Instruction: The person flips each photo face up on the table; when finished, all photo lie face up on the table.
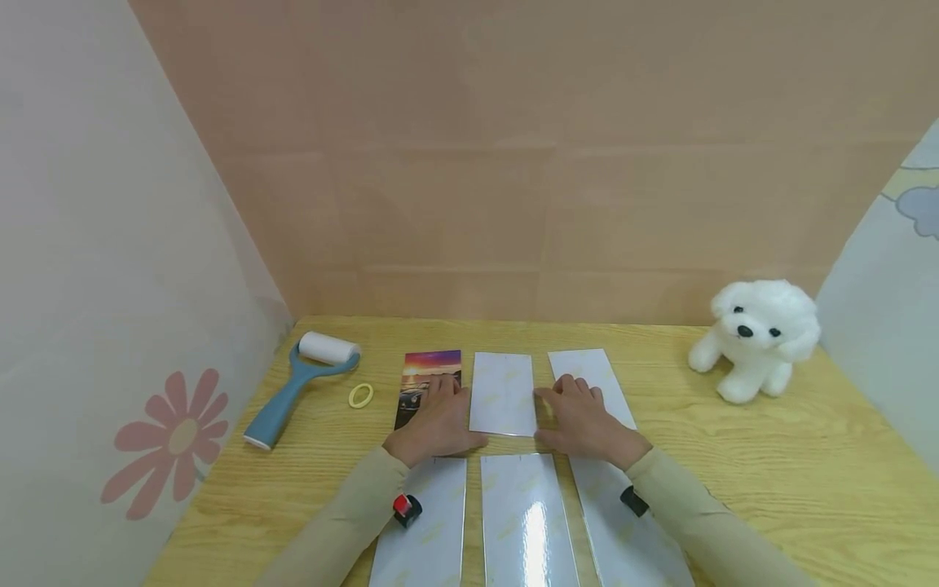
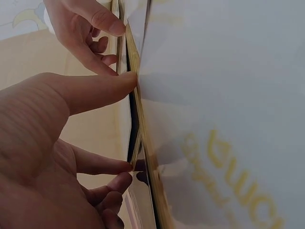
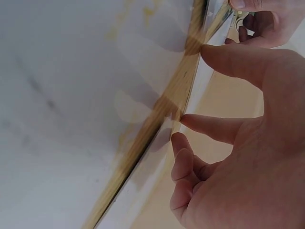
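Observation:
A white-backed card (image 1: 503, 394) lies between both hands in the head view. My left hand (image 1: 436, 420) rests beside its left edge, partly covering a card with a colourful sunset-and-car picture (image 1: 433, 363). My right hand (image 1: 587, 425) is at the card's right edge, over part of another white-backed card (image 1: 587, 367). In the wrist views each hand's thumb and index finger are extended, tips at the card edges; the other fingers bend loosely. Nearer the person lie three more white-backed cards: left (image 1: 433, 522), middle (image 1: 521, 505) and right (image 1: 616, 538).
On the wooden table (image 1: 792, 481), a lint roller with a blue handle (image 1: 289, 399) lies at the left, beside a pale yellow ring (image 1: 351, 398). A white plush dog (image 1: 763, 338) sits at the back right. Walls border the back and sides.

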The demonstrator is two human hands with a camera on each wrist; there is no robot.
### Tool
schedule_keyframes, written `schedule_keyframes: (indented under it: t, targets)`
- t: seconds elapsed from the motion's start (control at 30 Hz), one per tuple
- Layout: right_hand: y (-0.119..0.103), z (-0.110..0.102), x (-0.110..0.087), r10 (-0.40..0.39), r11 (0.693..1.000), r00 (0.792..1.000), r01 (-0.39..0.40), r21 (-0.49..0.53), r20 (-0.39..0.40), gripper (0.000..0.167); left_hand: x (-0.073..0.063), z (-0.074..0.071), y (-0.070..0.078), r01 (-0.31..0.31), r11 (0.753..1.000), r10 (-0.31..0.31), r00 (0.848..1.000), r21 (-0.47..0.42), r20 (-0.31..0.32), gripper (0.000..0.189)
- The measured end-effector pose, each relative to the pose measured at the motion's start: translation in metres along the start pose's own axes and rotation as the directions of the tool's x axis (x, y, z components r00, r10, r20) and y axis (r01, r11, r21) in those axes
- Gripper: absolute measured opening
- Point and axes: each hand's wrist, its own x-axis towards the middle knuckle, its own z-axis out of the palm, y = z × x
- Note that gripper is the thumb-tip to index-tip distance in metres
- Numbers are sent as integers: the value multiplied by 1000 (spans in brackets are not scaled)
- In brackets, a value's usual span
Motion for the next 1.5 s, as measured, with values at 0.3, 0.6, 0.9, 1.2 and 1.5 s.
schedule_keyframes:
  t: [0.3,0.6,0.9,1.2,1.5]
  targets:
    - [-3,-2,-1,0,1000,1000,0,3,16,59,-3,-3,5,17,996,-20,999,-85,-31,70]
    - [-3,-1,3,-3,999,999,5,42,-39,46,-5,-13,23,-3,983,-13,996,-182,-86,89]
    - [-4,-5,6,89,930,992,-49,365,-93,40,2,-13,40,-58,965,32,994,-257,-105,90]
    - [-13,-19,3,203,794,978,-191,577,44,69,15,-7,50,-165,921,119,982,-353,-148,88]
    - [-14,-22,-2,206,705,975,-206,679,81,67,22,3,57,-201,886,157,978,-418,-138,69]
